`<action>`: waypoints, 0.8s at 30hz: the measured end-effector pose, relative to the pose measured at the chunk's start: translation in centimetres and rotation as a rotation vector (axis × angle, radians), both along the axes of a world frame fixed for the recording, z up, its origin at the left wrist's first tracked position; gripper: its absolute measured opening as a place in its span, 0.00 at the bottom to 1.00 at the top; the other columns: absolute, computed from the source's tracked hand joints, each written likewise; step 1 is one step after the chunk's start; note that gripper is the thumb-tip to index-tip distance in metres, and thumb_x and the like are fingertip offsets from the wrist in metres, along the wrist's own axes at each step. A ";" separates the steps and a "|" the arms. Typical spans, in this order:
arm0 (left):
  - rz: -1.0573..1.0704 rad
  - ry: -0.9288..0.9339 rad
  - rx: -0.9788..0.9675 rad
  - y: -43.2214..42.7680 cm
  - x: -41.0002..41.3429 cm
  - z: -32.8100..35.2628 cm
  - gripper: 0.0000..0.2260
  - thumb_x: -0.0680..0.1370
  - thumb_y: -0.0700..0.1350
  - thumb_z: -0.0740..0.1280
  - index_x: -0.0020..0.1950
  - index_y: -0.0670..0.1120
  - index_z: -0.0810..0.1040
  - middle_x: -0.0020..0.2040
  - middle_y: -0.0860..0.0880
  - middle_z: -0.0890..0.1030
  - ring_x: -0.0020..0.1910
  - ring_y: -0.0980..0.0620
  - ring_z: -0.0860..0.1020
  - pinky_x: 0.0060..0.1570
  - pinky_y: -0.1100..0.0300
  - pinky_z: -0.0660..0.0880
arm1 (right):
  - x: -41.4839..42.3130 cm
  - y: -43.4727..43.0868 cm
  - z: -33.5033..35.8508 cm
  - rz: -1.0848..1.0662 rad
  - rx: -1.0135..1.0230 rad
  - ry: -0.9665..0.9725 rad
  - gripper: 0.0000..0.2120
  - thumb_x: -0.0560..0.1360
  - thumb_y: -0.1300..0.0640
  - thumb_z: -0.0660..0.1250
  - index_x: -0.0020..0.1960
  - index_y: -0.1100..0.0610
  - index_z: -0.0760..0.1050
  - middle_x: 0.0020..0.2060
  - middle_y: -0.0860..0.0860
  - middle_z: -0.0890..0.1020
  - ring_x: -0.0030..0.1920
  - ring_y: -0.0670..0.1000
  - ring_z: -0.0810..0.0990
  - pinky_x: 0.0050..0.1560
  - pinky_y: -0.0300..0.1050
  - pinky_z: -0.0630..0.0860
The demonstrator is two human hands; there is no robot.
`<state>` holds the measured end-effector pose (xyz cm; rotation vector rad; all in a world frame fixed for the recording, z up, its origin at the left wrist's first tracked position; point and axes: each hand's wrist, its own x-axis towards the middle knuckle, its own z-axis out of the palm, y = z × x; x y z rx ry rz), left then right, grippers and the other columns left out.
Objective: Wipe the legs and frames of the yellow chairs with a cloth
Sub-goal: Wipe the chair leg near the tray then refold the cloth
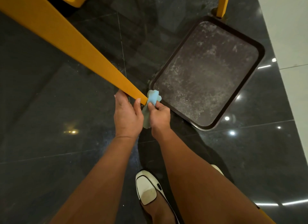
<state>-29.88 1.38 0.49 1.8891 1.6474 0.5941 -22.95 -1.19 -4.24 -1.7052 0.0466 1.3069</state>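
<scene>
A long yellow chair leg runs from the upper left down to the middle of the head view. My left hand grips its lower end, thumb on top and fingers under it. My right hand pinches a light blue cloth and presses it against the tip of that leg. Part of the cloth hangs down between my two hands. A second yellow leg stands at the top right.
A dark brown tray with a dusty, smeared surface lies on the glossy black tiled floor, just right of the cloth. My white shoe is below. A pale wall borders the right side.
</scene>
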 end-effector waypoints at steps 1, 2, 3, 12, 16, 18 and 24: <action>0.000 -0.002 -0.005 0.0 0.0 0.0 0.17 0.78 0.40 0.65 0.64 0.38 0.65 0.58 0.40 0.77 0.58 0.40 0.77 0.57 0.53 0.73 | 0.1 -0.1 -0.1 0.001 -0.014 0.020 0.14 0.79 0.57 0.64 0.63 0.58 0.77 0.53 0.52 0.81 0.56 0.52 0.79 0.61 0.55 0.75; 0.000 -0.003 -0.007 0.1 -0.1 0.0 0.17 0.78 0.40 0.65 0.64 0.37 0.65 0.58 0.40 0.77 0.57 0.40 0.77 0.54 0.57 0.72 | 0.2 -0.1 -0.1 -0.002 -0.026 0.041 0.14 0.79 0.57 0.64 0.63 0.58 0.77 0.54 0.52 0.81 0.56 0.52 0.79 0.61 0.55 0.75; 0.000 -0.006 -0.005 0.1 -0.1 0.0 0.17 0.78 0.39 0.65 0.64 0.37 0.65 0.58 0.40 0.77 0.57 0.41 0.77 0.52 0.60 0.70 | 0.3 -0.2 -0.1 -0.010 -0.034 0.060 0.14 0.79 0.57 0.64 0.63 0.58 0.77 0.55 0.53 0.81 0.56 0.52 0.79 0.61 0.55 0.76; -0.006 -0.067 -0.009 0.2 -0.1 0.0 0.14 0.77 0.36 0.65 0.60 0.37 0.66 0.52 0.44 0.79 0.53 0.45 0.79 0.51 0.65 0.71 | -0.5 -0.1 -0.1 0.061 -0.011 -0.128 0.14 0.78 0.54 0.64 0.62 0.57 0.78 0.52 0.54 0.81 0.53 0.50 0.80 0.58 0.52 0.78; -0.019 -0.067 -0.027 0.3 -0.2 0.2 0.14 0.77 0.38 0.66 0.60 0.39 0.66 0.51 0.49 0.77 0.53 0.48 0.79 0.51 0.66 0.70 | 0.3 0.1 -0.3 0.064 -0.058 -0.051 0.14 0.80 0.56 0.62 0.64 0.57 0.76 0.55 0.54 0.80 0.55 0.51 0.78 0.61 0.52 0.76; -0.022 -0.064 -0.029 0.3 -0.2 0.3 0.13 0.78 0.38 0.66 0.59 0.40 0.66 0.51 0.51 0.76 0.53 0.49 0.78 0.51 0.65 0.70 | 0.7 0.0 -0.4 0.056 -0.078 0.013 0.14 0.80 0.57 0.62 0.64 0.58 0.76 0.55 0.53 0.80 0.54 0.51 0.78 0.60 0.50 0.75; -0.013 -0.080 -0.027 0.2 -0.1 0.3 0.13 0.77 0.37 0.66 0.59 0.40 0.66 0.50 0.51 0.76 0.50 0.54 0.76 0.49 0.69 0.69 | 1.0 -0.2 -0.2 -0.002 -0.067 0.016 0.10 0.79 0.57 0.64 0.58 0.57 0.79 0.44 0.49 0.79 0.46 0.48 0.78 0.53 0.48 0.77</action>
